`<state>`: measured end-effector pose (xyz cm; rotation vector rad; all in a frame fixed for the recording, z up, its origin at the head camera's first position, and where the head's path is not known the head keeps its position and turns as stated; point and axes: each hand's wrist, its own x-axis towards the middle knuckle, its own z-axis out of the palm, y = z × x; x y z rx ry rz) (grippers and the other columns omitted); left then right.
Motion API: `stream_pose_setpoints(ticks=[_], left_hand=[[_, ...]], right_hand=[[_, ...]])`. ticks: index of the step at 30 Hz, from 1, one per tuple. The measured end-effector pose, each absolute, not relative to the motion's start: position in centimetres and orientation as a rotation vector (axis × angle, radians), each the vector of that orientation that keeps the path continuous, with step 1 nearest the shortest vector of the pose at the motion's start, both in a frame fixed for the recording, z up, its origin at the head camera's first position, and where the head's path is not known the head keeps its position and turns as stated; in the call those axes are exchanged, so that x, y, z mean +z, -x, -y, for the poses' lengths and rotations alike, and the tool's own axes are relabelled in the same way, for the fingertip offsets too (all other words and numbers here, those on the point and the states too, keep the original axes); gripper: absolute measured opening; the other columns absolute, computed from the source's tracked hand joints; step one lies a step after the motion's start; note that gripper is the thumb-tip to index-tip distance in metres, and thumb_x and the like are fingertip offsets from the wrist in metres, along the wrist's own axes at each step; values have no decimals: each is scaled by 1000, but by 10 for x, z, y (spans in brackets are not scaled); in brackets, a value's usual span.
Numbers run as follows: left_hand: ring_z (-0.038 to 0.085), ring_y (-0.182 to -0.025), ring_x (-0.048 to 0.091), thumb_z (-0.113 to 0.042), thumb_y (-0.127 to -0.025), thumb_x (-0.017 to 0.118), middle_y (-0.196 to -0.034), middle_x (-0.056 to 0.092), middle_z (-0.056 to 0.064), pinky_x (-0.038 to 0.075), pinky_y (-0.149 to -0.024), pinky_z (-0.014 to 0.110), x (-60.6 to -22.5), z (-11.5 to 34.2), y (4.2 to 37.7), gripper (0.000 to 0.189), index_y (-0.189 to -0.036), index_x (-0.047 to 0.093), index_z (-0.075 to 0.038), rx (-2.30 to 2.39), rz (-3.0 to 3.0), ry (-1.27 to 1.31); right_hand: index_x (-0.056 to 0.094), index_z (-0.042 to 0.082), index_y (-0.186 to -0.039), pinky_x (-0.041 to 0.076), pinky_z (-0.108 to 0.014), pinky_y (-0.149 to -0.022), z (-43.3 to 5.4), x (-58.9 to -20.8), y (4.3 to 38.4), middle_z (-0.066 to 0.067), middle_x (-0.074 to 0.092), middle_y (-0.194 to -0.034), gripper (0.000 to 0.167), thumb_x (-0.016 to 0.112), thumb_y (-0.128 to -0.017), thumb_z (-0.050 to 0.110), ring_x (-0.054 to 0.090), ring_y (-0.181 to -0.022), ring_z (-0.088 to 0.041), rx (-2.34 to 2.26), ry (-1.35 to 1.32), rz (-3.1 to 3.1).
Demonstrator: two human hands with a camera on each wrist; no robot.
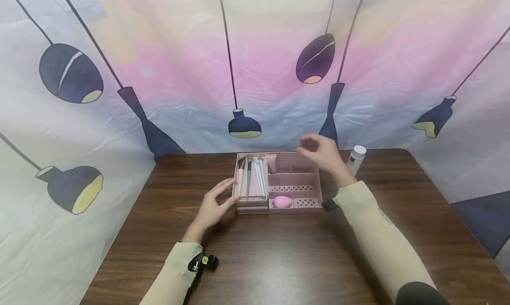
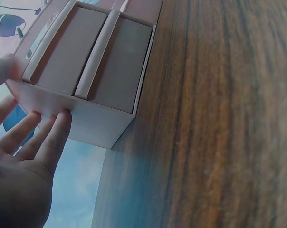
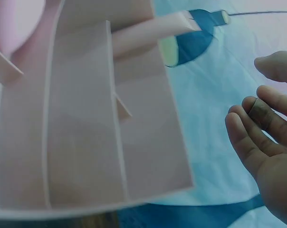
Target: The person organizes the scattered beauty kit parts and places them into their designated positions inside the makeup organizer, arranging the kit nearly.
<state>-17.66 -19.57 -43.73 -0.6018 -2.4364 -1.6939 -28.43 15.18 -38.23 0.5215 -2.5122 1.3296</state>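
A pink makeup organizer stands on the table. My left hand rests at its left side, with straight fingertips against the side wall and the thumb near the top edge in the left wrist view. Several makeup brushes lie on the organizer's left top, above two front drawers. A pink tube stands in a back compartment, and a pink makeup sponge sits in a front one. My right hand hovers over the back right corner, fingers loosely bent, holding nothing.
A white bottle with a white cap stands right of the organizer, partly behind the right wrist. The brown wooden table meets a hanging cloth printed with lamps along its back edge.
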Motion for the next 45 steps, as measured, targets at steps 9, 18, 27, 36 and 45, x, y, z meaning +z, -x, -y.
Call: stream_pose_setpoints(ticks=[9, 18, 27, 36, 45], left_hand=[[38, -130, 48, -5, -89, 70, -146, 46, 20, 45, -103, 57, -463, 202, 191, 52, -139, 52, -1, -1675, 2428, 597], [33, -131, 49, -15, -90, 71, -146, 48, 11, 46, -105, 51, -469, 205, 193, 51, -139, 55, -11, -1653, 2420, 595], [33, -131, 49, -12, -90, 70, -145, 48, 13, 46, -105, 49, -469, 204, 192, 51, -138, 55, -8, -1675, 2423, 582], [42, -130, 47, -5, -91, 68, -144, 45, 25, 43, -104, 58, -444, 197, 179, 51, -138, 50, 6, -1706, 2430, 614], [41, -129, 48, -5, -91, 68, -143, 46, 25, 43, -104, 59, -437, 195, 176, 50, -137, 51, 6, -1703, 2443, 611]], right_hand=[[68, 8, -114, 53, -14, -71, -180, -368, 277, -11, 73, -100, 33, 75, -86, 25, 71, -87, -24, 1291, -453, 2465], [65, 1, -116, 56, -47, -92, -210, -361, 273, -18, 68, -111, 35, 73, -88, 19, 66, -100, -31, 1336, -422, 2403], [64, 2, -122, 58, -29, -92, -230, -360, 268, -17, 67, -115, 38, 73, -88, 18, 65, -102, -20, 1320, -334, 2382], [65, 5, -121, 56, -19, -89, -247, -364, 269, -14, 66, -117, 37, 72, -88, 20, 66, -105, -26, 1313, -236, 2383], [63, 4, -123, 56, -19, -90, -260, -369, 268, -16, 65, -120, 44, 73, -88, 27, 64, -111, -31, 1304, -133, 2418]])
